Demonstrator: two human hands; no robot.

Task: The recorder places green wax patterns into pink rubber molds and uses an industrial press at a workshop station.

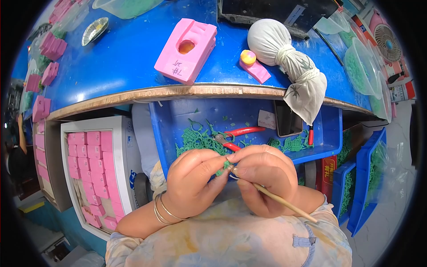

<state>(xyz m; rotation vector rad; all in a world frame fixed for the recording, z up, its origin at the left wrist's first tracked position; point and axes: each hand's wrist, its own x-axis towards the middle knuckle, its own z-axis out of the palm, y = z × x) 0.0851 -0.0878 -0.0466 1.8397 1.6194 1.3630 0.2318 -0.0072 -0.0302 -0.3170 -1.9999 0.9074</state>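
My left hand is closed in a pinch on a small green piece, which looks like wax; the fingers hide much of it. Close against it, my right hand is wrapped round a thin wooden-handled tool. Its handle slants down to the right, and its tip meets the green piece between both hands' fingertips. Beyond the hands, a blue tray holds a heap of green lattice-like pieces. Red-handled cutters lie in it, jaws towards the heap.
On the blue tabletop are a hollowed pink block, a tied white cloth bag and a small pink piece with a yellow top. A phone rests in the tray. A white-framed case of pink blocks stands left.
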